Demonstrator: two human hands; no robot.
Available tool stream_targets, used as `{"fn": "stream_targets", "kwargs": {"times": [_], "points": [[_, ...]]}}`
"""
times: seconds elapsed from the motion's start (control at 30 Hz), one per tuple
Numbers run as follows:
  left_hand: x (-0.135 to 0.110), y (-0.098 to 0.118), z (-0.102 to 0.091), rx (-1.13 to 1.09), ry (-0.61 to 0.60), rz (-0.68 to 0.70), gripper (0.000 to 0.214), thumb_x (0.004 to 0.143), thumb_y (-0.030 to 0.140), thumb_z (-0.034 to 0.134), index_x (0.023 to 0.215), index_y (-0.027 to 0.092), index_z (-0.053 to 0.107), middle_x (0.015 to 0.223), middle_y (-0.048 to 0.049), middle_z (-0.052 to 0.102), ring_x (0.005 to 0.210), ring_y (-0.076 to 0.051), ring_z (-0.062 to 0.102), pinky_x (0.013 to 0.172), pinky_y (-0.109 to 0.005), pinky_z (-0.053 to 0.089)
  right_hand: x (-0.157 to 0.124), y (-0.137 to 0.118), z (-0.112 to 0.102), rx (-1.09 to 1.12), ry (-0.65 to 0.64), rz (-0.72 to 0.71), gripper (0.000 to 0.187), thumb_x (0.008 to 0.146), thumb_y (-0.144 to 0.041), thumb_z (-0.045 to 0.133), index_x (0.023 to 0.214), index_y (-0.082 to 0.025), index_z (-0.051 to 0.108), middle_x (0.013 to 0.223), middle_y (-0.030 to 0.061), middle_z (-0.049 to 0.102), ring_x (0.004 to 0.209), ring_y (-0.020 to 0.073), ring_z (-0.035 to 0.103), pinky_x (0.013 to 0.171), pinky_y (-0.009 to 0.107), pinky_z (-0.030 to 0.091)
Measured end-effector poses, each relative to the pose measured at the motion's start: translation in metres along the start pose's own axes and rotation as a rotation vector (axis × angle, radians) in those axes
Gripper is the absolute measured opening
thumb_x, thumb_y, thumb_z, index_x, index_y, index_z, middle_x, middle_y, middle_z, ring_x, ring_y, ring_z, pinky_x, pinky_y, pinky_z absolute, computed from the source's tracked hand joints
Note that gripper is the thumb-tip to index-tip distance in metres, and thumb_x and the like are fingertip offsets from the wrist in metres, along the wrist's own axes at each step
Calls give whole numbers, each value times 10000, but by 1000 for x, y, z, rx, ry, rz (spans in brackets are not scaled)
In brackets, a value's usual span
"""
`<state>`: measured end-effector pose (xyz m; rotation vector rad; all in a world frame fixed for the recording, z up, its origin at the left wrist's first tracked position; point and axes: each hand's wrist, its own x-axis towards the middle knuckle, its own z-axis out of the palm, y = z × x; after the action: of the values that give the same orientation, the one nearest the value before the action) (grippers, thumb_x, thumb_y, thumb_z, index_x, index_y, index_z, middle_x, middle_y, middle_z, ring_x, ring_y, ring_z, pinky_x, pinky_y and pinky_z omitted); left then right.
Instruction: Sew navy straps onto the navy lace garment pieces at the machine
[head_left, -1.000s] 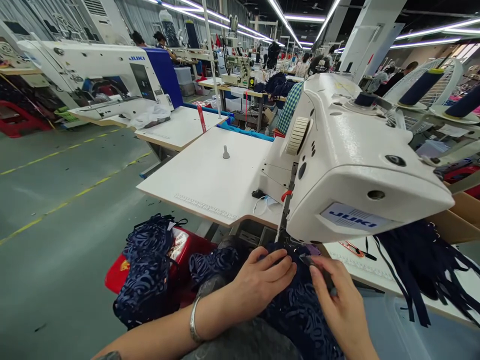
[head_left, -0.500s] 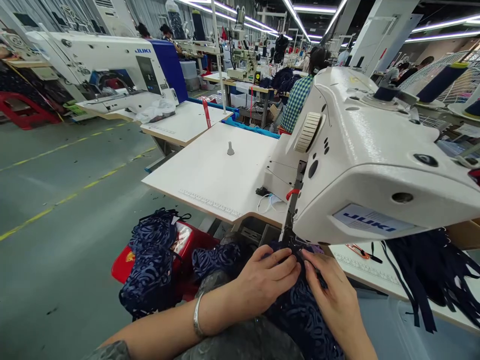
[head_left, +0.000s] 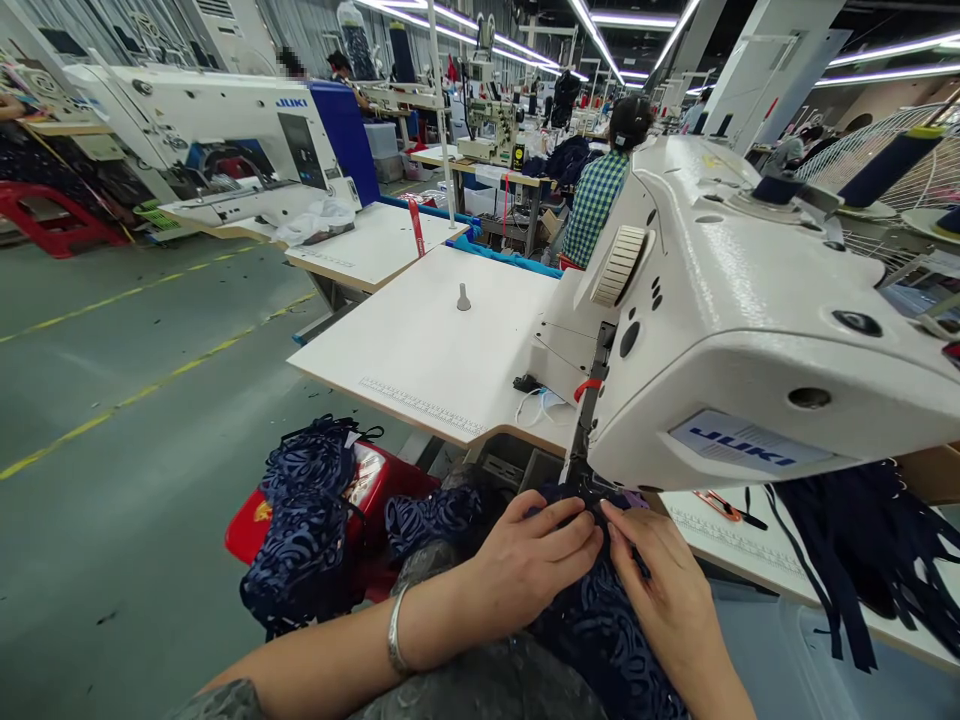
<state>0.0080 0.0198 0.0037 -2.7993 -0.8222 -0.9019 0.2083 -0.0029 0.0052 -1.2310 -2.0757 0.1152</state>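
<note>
A white sewing machine [head_left: 720, 330] fills the right side, its needle area low at its left end. Navy patterned fabric [head_left: 600, 630] runs from under the presser area down over my lap. My left hand [head_left: 525, 560], with a silver bangle at the wrist, bears on the fabric with bent fingers close to the needle. Thumb and index finger of my right hand [head_left: 664, 580] pinch the fabric edge just right of it. The fingertips of both hands nearly meet; the needle itself is hidden.
On the left, more navy pieces [head_left: 300, 520] are heaped on a red stool [head_left: 379, 475]. Small orange-handled snips [head_left: 720, 505] and dark straps [head_left: 855, 550] lie on the right tabletop. A white table [head_left: 442, 340] extends beyond the machine. A person in a checked shirt [head_left: 596, 205] sits ahead.
Both hands stay almost in place on the fabric at the needle area. The view has shifted very slightly, and the person ahead has moved their head a little.
</note>
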Motion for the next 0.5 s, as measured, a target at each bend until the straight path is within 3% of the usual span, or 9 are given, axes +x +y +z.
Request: {"fn": "stream_targets", "kwargs": {"times": [0.5], "points": [[-1, 2, 1, 61, -24, -9, 299, 939, 121, 440, 1196, 174, 583, 1186, -65, 655, 1206, -181, 494, 917, -331, 343, 6, 3, -5, -17, -74, -43, 345, 939, -114, 463, 1268, -208, 512, 986, 72, 662, 954, 228, 595, 812, 380, 519]]}}
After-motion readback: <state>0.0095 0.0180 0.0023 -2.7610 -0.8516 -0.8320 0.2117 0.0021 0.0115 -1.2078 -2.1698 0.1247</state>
